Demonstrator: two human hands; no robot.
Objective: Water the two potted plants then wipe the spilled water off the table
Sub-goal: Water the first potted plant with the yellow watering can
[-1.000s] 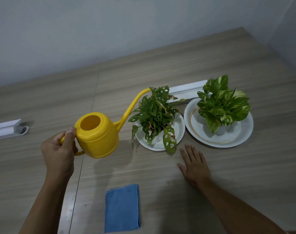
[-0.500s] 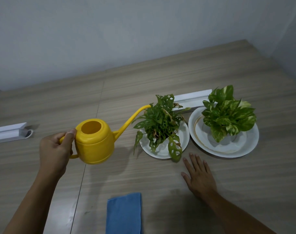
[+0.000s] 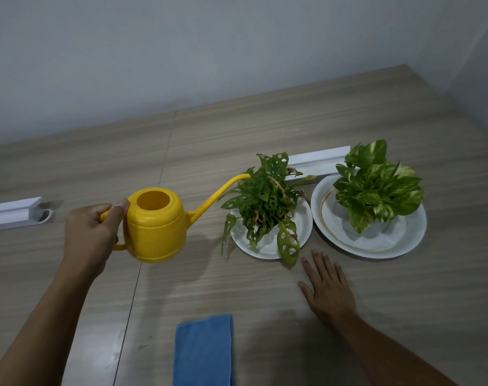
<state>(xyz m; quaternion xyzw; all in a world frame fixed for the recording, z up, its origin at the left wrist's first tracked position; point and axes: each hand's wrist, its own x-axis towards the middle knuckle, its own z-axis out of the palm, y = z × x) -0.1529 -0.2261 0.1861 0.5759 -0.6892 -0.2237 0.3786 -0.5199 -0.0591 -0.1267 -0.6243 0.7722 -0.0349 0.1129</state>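
My left hand (image 3: 89,238) grips the handle of a yellow watering can (image 3: 156,227), held above the table with its long spout reaching right to the leaves of a holey-leaved plant (image 3: 268,201) on a small white plate (image 3: 302,229). A second plant with variegated leaves (image 3: 376,188) sits on a larger white plate (image 3: 404,240) to the right. My right hand (image 3: 329,291) lies flat on the table, fingers spread, just in front of the small plate. A folded blue cloth (image 3: 204,352) lies near the front edge.
The wooden table (image 3: 237,140) runs back to a pale wall. A white plastic channel piece (image 3: 318,160) lies behind the plants, and another (image 3: 14,213) lies at the far left.
The watering can has tipped back to more level and its spout has dropped lower against the left plant. The view has shifted, so everything sits lower in frame. My right hand stays flat.
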